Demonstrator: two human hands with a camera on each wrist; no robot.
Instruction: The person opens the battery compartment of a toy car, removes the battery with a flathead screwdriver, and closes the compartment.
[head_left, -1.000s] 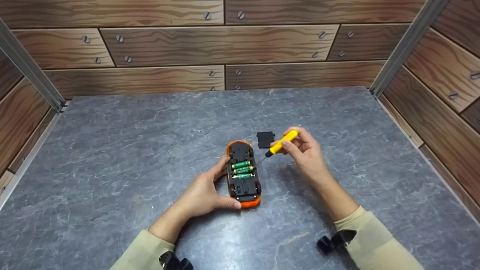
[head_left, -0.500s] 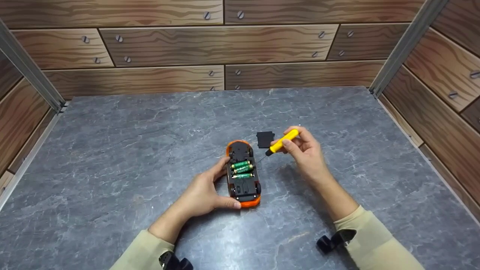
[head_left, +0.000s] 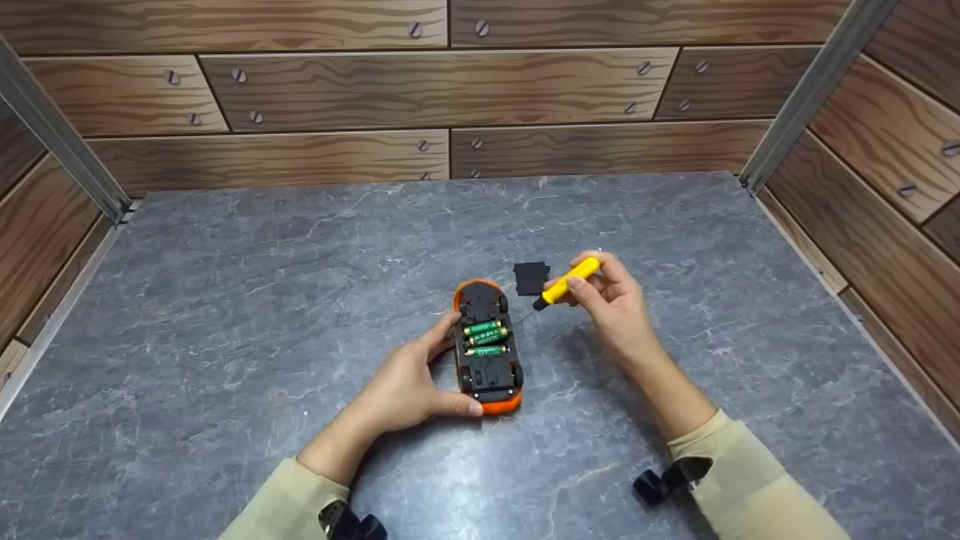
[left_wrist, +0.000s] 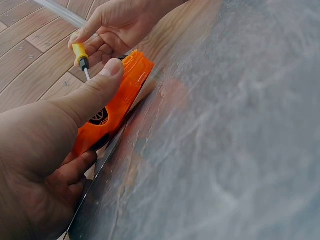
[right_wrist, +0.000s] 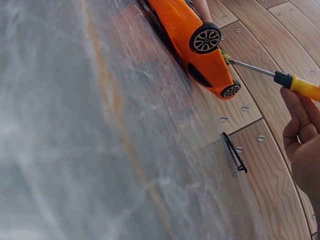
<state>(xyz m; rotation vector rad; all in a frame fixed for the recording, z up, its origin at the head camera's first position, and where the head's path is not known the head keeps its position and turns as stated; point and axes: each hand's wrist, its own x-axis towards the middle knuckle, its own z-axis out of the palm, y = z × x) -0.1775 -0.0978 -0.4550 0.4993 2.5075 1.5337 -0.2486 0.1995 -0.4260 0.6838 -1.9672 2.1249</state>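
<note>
An orange toy car (head_left: 491,375) lies upside down on the table, its black underside facing up. Three green batteries (head_left: 487,351) show in its uncovered battery compartment. The middle battery (head_left: 490,336) is tilted, its right end raised toward the far one. My left hand (head_left: 401,390) holds the car from the left, thumb at the near end and fingers along the side. In my right hand (head_left: 621,319) is a yellow-handled screwdriver (head_left: 571,280), pinched between thumb and fingers. Its metal shaft (right_wrist: 252,67) reaches the raised battery end in the right wrist view.
Just beyond the car lies a black battery cover (head_left: 532,278), flat on the grey marbled table (head_left: 300,277). Wood-patterned walls (head_left: 442,90) enclose the back and sides. A black wrist camera (head_left: 667,484) is strapped to the right sleeve.
The middle battery's right end has lifted and swung away toward the far battery. The screwdriver in my right hand has shifted slightly up and away. My left hand keeps its place.
</note>
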